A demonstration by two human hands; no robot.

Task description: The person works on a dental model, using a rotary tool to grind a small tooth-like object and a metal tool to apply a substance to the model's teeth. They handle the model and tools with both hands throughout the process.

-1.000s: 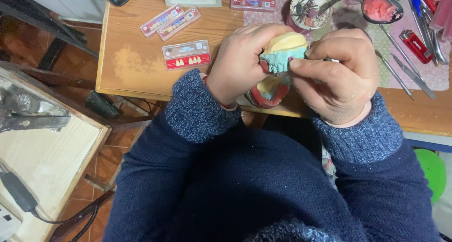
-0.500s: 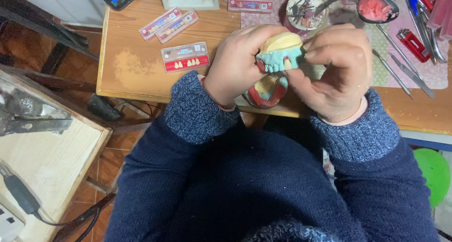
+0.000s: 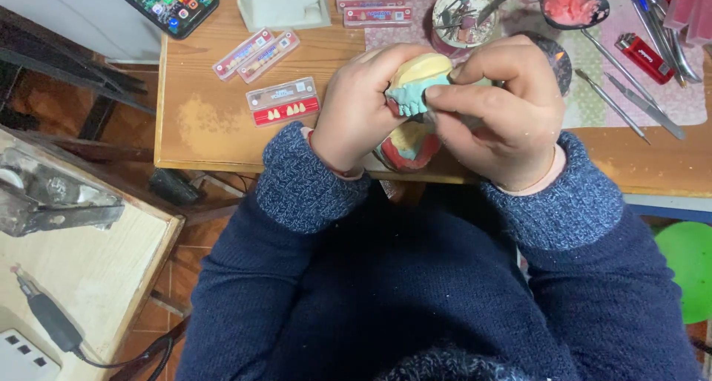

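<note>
Both hands hold a dental model (image 3: 417,84) over the front edge of a wooden table (image 3: 215,121). The model has a cream base and a teal toothed part. My left hand (image 3: 360,106) cups it from the left. From the right, my right hand (image 3: 504,110) pinches the teal part with thumb and fingers. Just below the hands lies a second model (image 3: 409,147) with a cream centre and a red wax rim, partly hidden by them.
Strips of artificial teeth (image 3: 283,103) and two more (image 3: 256,53) lie on the left of the table. A phone (image 3: 163,1), a round dish of small tools (image 3: 461,14), a spoon with pink wax (image 3: 575,5), a red lighter (image 3: 644,57) and metal instruments (image 3: 630,103) lie beyond.
Both hands and the model have shifted slightly up and toward the table; the grip is unchanged.
</note>
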